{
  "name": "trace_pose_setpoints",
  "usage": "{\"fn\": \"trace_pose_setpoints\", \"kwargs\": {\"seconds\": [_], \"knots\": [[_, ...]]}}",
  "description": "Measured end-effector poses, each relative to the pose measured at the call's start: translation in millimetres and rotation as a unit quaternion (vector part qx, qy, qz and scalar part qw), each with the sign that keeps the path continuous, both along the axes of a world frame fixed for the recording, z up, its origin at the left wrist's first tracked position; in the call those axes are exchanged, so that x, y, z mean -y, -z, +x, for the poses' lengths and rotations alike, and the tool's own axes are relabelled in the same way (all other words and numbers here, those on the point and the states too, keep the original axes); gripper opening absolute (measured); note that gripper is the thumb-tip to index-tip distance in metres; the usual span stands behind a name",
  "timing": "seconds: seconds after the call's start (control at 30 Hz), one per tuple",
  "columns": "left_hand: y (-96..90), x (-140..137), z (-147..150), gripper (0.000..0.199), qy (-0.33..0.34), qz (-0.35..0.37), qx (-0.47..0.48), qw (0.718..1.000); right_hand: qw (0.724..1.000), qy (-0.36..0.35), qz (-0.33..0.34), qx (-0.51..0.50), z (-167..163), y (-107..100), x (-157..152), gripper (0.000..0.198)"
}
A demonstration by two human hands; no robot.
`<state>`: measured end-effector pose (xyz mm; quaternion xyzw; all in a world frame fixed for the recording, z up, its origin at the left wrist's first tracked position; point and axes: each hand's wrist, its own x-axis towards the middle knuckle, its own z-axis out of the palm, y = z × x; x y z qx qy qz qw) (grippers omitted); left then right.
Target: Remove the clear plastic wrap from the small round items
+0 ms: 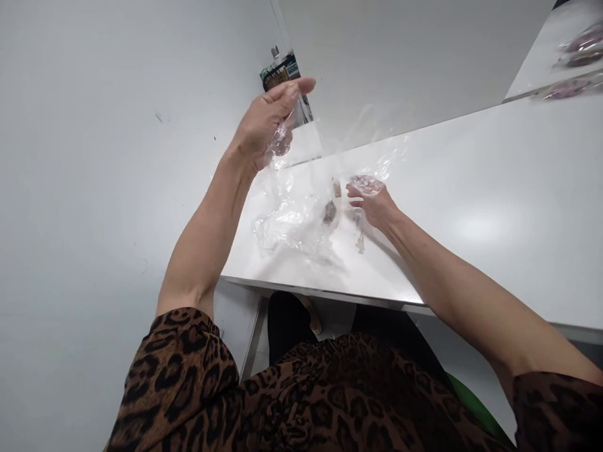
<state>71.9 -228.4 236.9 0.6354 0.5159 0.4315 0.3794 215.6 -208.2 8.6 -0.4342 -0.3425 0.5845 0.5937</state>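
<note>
My left hand (268, 122) is raised above the white table (494, 207), its fingers closed on a crumpled piece of clear plastic film (281, 143) that hangs down towards the tabletop. More clear plastic wrap (287, 229) lies crumpled on the table below it. My right hand (372, 204) rests low on the table and grips a small pinkish item wrapped in clear plastic (366, 184). Between the hands lie a small brownish piece (330, 212) and a small pale piece (336, 187). A thin scrap (360, 242) lies near my right wrist.
A dark printed packet (281, 72) stands beyond my left hand, at the table's far-left corner. Purplish wrapped items (577, 53) lie on another white surface at the top right. The table's front edge (320, 290) runs just above my lap.
</note>
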Motion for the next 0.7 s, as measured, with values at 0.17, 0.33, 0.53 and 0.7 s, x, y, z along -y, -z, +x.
{"fn": "trace_pose_setpoints", "kwargs": {"seconds": [0.17, 0.33, 0.53, 0.7], "knots": [[5.3, -3, -13, 0.020, 0.049, 0.010, -0.060, 0.997, 0.988, -0.080, 0.131, -0.034, 3, -12, 5, 0.041], [-1.8, 3, -28, 0.019, 0.031, 0.056, -0.106, 0.992, 0.991, 0.008, 0.130, -0.019, 19, -31, 6, 0.033], [-1.5, -2, -55, 0.050, -0.015, 0.086, -0.045, 0.995, 0.977, 0.066, 0.186, -0.080, 54, -53, 13, 0.028], [9.6, -5, -69, 0.070, -0.054, 0.089, 0.005, 0.995, 0.968, 0.097, 0.223, -0.055, 63, -71, 18, 0.021]]}}
